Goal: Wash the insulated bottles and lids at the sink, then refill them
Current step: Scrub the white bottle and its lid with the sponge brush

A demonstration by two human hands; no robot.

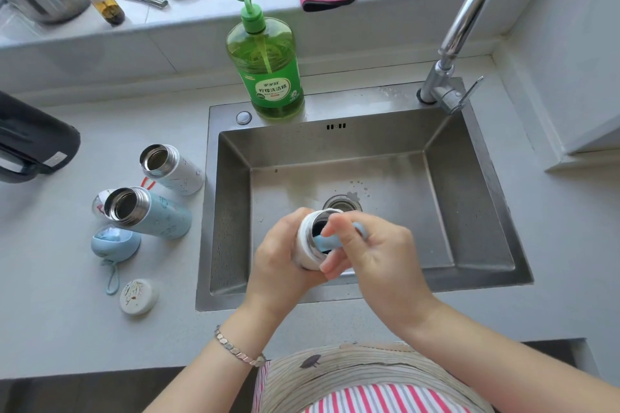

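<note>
Just inside the near edge of the stainless-steel sink point(209, 211), the left hand point(280, 256) wraps round a white insulated bottle point(306, 240) tilted toward the right hand point(380, 253), whose curled fingers pinch a pale blue handle-like tool point(323, 242) entering its mouth. Behind the hands the basin floor is open to the drain point(342, 203), with a green pump bottle of dish soap point(268, 74) on the back rim. On the grey tabletop point(60, 318), near the sink's left rim, stand an open white patterned bottle point(176, 171) and an open pale blue bottle point(157, 216), with a pale blue looped lid point(114, 241) and a round white lid point(138, 292) toward the front edge.
</note>
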